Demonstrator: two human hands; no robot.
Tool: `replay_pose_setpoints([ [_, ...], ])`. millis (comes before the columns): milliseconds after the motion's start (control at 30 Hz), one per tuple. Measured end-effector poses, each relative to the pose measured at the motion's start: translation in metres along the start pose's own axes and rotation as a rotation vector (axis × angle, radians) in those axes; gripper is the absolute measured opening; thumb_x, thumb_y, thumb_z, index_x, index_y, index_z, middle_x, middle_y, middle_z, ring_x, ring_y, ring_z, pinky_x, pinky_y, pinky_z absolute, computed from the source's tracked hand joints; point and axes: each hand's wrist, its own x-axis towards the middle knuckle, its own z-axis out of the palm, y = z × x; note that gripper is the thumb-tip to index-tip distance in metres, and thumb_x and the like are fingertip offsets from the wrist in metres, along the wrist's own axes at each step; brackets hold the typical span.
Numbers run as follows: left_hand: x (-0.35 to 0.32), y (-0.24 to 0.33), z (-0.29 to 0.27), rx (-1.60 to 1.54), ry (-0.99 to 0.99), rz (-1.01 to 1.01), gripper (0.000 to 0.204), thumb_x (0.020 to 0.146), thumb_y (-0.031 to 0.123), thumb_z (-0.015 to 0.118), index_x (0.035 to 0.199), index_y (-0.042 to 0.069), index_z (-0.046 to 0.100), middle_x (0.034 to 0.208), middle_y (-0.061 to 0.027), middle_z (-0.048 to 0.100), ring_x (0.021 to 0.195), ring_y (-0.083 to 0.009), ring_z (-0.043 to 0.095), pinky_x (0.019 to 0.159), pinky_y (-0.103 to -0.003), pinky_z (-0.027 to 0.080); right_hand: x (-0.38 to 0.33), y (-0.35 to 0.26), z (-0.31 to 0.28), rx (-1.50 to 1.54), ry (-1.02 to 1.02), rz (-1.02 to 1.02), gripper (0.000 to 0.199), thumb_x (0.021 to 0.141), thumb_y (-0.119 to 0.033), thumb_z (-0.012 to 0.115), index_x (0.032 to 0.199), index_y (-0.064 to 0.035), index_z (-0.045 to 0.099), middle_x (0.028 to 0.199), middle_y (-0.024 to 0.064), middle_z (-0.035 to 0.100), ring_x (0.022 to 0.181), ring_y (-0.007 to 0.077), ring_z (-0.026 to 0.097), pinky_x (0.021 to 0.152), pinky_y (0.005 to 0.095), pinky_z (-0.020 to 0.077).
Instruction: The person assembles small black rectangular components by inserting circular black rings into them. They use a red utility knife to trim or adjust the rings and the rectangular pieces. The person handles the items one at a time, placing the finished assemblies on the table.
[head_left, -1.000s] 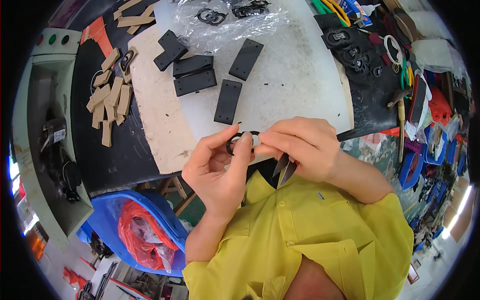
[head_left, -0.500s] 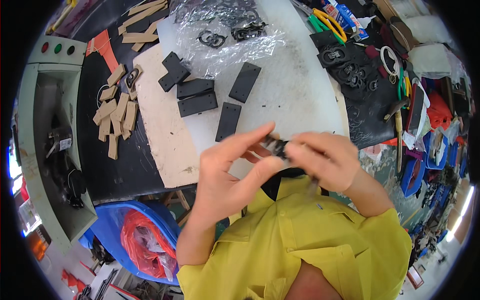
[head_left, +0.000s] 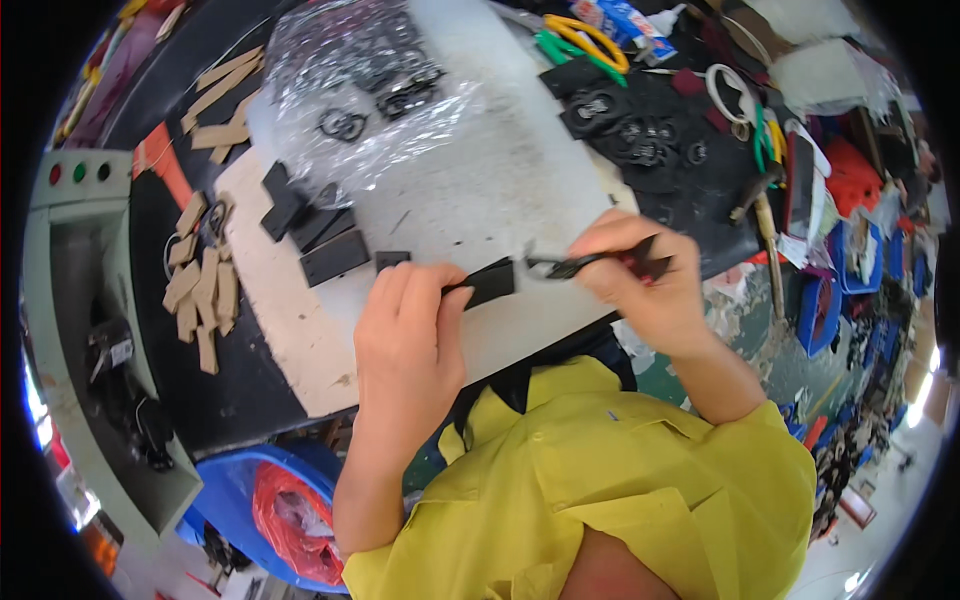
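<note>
Between the thumb and fingers of my left hand (head_left: pixel 405 330) is one end of a flat black rectangular piece (head_left: pixel 494 282), its other end pointing right. My right hand (head_left: pixel 660 300) grips a dark ring-shaped buckle (head_left: pixel 546 266), which sticks out to the left, close to the black piece. A dark part with a bit of red shows behind the right fingers; I cannot make out its kind. More black rectangular pieces (head_left: pixel 335 258) lie on the white board (head_left: pixel 480 160) beyond my left hand. My left hand partly covers another small black piece (head_left: pixel 392 260).
Clear plastic wrap (head_left: pixel 420 135) with black buckles lies at the back of the board. Tan strips (head_left: pixel 205 290) are piled at the left. More black buckles (head_left: pixel 650 140), yellow-and-green-handled tools (head_left: pixel 590 45) and a hammer (head_left: pixel 765 215) lie right. Below left stands a blue bin (head_left: pixel 235 490).
My hands, close together before around a small dark thing, have moved apart. My left hand has taken hold of a black rectangular piece. The whole view has shifted, with the board now further left.
</note>
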Motion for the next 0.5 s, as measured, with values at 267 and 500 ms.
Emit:
replay_pose_setpoints([
  [267,-0.005,-0.016,0.023,0.347,0.219,0.278,0.023,0.065,-0.006,0.066,0.086,0.001,0.059,0.080,-0.0086,0.055,0.067,-0.0251,0.051,0.057,-0.034,0.041,0.003,0.010,0.027,-0.215,-0.187,0.152,0.013,0.079,-0.007,0.065,0.090,0.0000,0.061,0.067,0.0063,0.055,0.053,0.0102,0.044,0.050,0.0240,0.0381],
  [500,-0.014,-0.004,0.000,-0.121,0.147,-0.050,0.014,0.079,-0.005,0.060,0.093,-0.002,0.060,0.075,-0.0089,0.057,0.068,-0.0182,0.058,0.061,-0.029,0.048,0.002,-0.006,0.027,-0.356,-0.370,-0.260,0.025,0.066,0.004,0.066,0.089,-0.0035,0.064,0.077,0.0071,0.062,0.068,0.0224,0.061,0.056,0.0289,0.0483],
])
